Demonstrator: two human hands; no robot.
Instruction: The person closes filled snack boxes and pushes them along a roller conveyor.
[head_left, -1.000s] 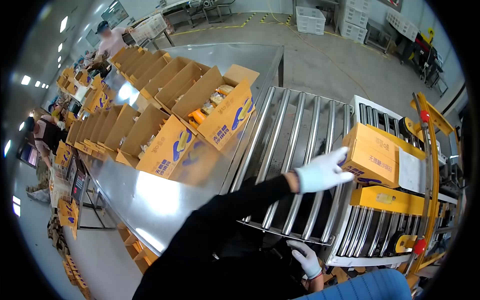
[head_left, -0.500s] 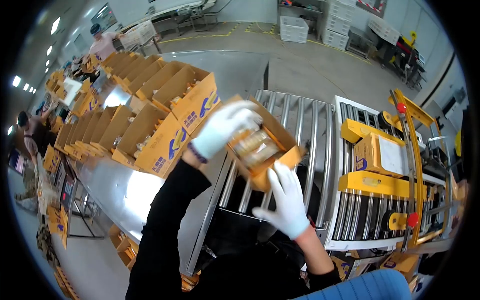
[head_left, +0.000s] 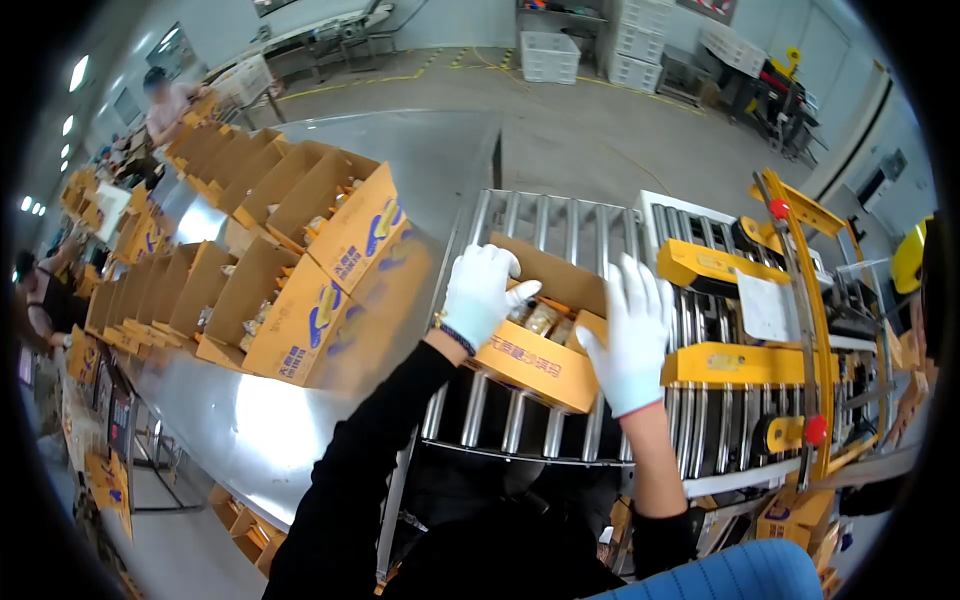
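An open cardboard box (head_left: 535, 368) with purple printing on its yellow-brown front sits on the roller conveyor in front of me. Small wrapped packets (head_left: 541, 320) show inside it. My left hand (head_left: 480, 297), in a white glove, grips the box's left end, its thumb reaching over the opening. At the right end is my white-gloved right hand (head_left: 636, 335), fingers stretched out and thumb apart, by a folded-in end flap. Its palm side is hidden, so firm contact cannot be made out. The box's back flap stands up.
Several filled open boxes (head_left: 290, 330) stand in rows on the metal table (head_left: 400, 150) at left. On the right, the rollers (head_left: 572, 235) meet a machine with yellow guide rails (head_left: 725, 364) and a carton under white paper (head_left: 767, 306). A person (head_left: 165, 105) stands far left.
The box has gone from tilted and blurred to level on the rollers, its printed side facing me. My right hand has moved up to its right end. The carton in the machine sits further right.
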